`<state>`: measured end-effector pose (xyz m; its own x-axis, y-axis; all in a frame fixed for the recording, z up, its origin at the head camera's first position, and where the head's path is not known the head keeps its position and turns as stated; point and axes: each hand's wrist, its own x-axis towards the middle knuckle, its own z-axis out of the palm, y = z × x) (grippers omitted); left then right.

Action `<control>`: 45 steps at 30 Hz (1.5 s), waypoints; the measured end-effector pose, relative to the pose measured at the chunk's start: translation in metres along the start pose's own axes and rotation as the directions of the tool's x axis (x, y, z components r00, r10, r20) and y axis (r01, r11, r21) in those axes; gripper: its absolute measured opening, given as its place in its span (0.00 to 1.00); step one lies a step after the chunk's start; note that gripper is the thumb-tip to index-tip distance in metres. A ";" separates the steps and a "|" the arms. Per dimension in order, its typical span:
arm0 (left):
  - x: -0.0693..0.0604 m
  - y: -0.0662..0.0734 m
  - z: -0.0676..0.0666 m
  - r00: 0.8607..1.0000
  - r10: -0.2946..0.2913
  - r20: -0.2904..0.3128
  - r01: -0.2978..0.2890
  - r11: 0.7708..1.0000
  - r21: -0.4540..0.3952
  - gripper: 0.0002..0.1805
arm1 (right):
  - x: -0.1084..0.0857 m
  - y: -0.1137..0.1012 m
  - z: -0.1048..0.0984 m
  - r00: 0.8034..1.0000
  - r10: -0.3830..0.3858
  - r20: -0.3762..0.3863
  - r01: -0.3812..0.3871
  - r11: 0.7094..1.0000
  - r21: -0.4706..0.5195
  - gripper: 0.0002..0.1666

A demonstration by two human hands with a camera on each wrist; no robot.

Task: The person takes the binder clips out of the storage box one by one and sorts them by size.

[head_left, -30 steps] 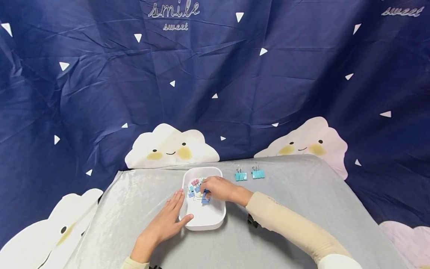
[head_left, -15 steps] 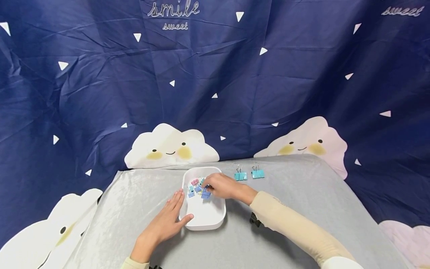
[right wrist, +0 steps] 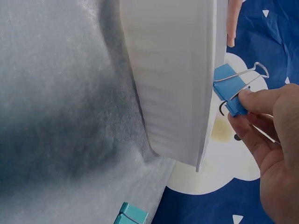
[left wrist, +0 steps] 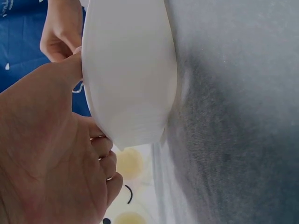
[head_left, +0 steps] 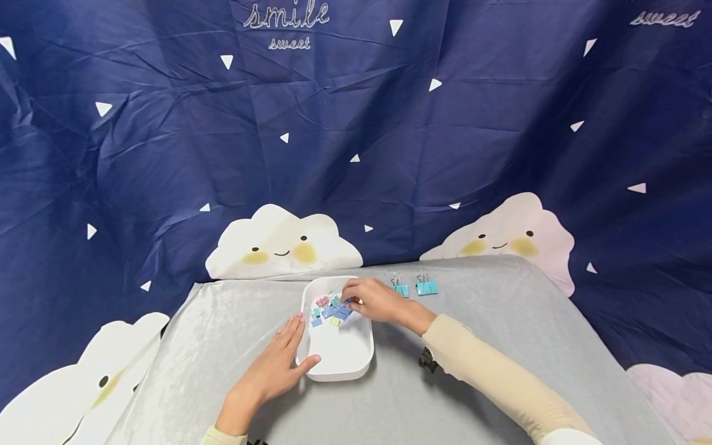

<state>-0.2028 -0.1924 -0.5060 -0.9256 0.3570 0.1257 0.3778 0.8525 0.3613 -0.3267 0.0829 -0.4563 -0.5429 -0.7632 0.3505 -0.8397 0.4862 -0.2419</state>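
Note:
A white tray (head_left: 339, 364) stands on the grey cloth, with several small binder clips in blue, teal, pink and yellow (head_left: 335, 321) in its upper part. The left hand (head_left: 275, 364) rests against the tray's left rim, its fingers straight and the thumb over the edge; in the left wrist view this hand (left wrist: 51, 140) touches the rim. Over the tray's right side, the right hand (head_left: 375, 301) pinches a blue binder clip. The right wrist view shows that blue clip (right wrist: 230, 86) with silver wire handles between thumb and fingers of the hand (right wrist: 275, 135), above the rim.
Two larger teal binder clips (head_left: 426, 288) lie on the grey cloth (head_left: 473, 321) to the right of the tray, near the back edge. A dark blue curtain (head_left: 356, 111) with clouds and triangles hangs behind.
The right hand has moved right and slightly up, from the middle of the clips to the tray's right side, with a blue clip. The left hand has stayed on the rim.

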 end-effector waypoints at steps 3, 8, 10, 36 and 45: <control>0.002 0.001 -0.001 1.000 -0.015 0.023 0.015 1.000 0.005 0.51 | -0.002 0.002 -0.003 1.000 0.026 -0.007 -0.026 1.000 0.007 0.09; 0.003 0.000 -0.001 0.999 -0.016 0.031 0.016 1.000 0.024 0.51 | -0.007 0.006 -0.009 0.997 0.063 -0.042 -0.062 0.998 0.024 0.09; 0.003 0.000 0.000 0.999 -0.015 0.029 0.014 0.999 0.033 0.51 | -0.009 0.008 -0.013 0.995 0.088 -0.048 -0.086 0.996 0.039 0.09; 0.000 -0.003 0.000 0.999 0.022 -0.033 -0.020 0.997 0.070 0.50 | -0.051 0.042 -0.054 0.945 0.206 -0.255 -0.171 0.974 0.151 0.10; 0.000 -0.003 0.000 0.999 0.042 -0.014 -0.041 0.996 0.074 0.50 | -0.073 0.059 -0.062 0.926 0.268 -0.265 -0.246 0.963 0.114 0.10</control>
<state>-0.2041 -0.1949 -0.5070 -0.9092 0.3870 0.1537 0.4158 0.8633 0.2861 -0.3374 0.1933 -0.4403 -0.7315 -0.4641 0.4995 -0.6733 0.6070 -0.4221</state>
